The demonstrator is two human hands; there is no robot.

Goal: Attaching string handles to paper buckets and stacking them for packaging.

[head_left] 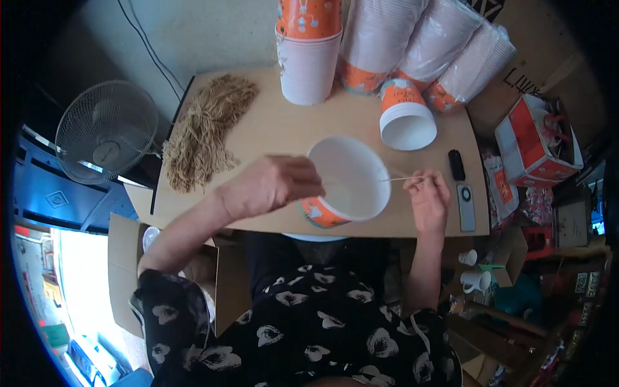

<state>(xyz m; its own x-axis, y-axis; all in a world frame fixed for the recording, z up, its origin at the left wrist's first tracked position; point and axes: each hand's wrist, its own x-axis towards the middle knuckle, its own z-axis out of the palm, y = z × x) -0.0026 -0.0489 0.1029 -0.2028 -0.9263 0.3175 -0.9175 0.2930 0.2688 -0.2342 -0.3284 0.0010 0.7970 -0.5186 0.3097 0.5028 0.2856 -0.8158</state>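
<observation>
A large paper bucket (345,174), white inside with an orange printed outside, tilts on the table's front edge with its mouth facing me. My right hand (429,197) is to its right, thumb and fingertips pinching a thin tan cord (401,178). The cord stretches taut to the bucket's right rim. At the bucket's left rim, my left hand (277,184) is closed, knuckles up. Its fingertips are turned away, so what they grip is hidden. A heap of tan cords (206,132) lies on the table's left side.
Behind stand a tall stack of buckets (308,68) and several plastic-wrapped stacks (435,42). Another bucket (407,122) lies on its side. A black object (456,165) and a grey remote (466,208) lie right. A fan (106,126) stands left, above an open cardboard box (126,271).
</observation>
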